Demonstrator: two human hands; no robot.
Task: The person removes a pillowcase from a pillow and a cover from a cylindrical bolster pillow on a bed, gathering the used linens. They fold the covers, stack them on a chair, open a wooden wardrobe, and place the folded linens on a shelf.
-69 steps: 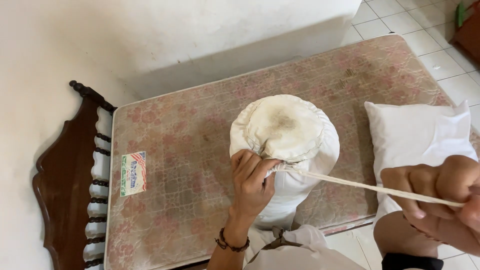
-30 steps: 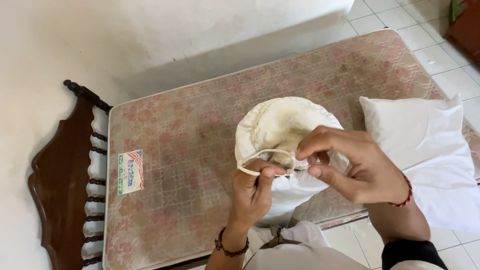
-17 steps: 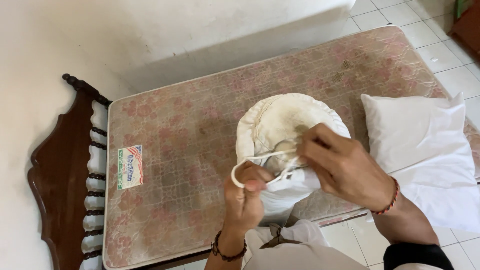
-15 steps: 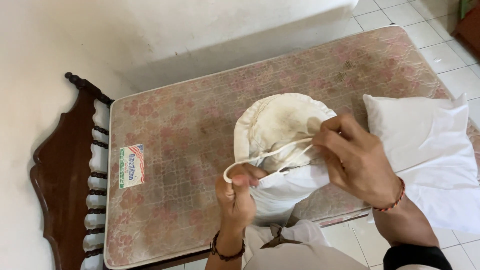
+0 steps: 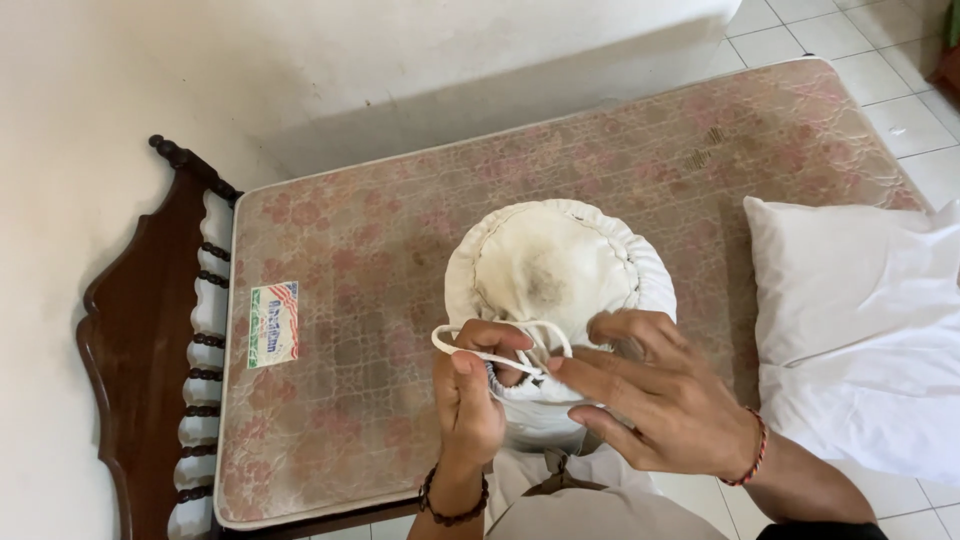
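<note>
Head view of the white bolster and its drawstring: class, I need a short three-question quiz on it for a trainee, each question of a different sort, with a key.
1. True or false: the white pillow lies on top of the bolster.
2. What does the left hand pinch? A) white drawstring B) bead bracelet C) mattress label
3. Which side of the mattress is the dark wooden headboard on in the picture?

Key
1. False; the pillow lies beside it, to the right.
2. A; the right hand touches the string too.
3. The left side.

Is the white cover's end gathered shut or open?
Gathered shut: the white cover puckers round the bolster's end, and both hands work its cord into a loop.
</note>
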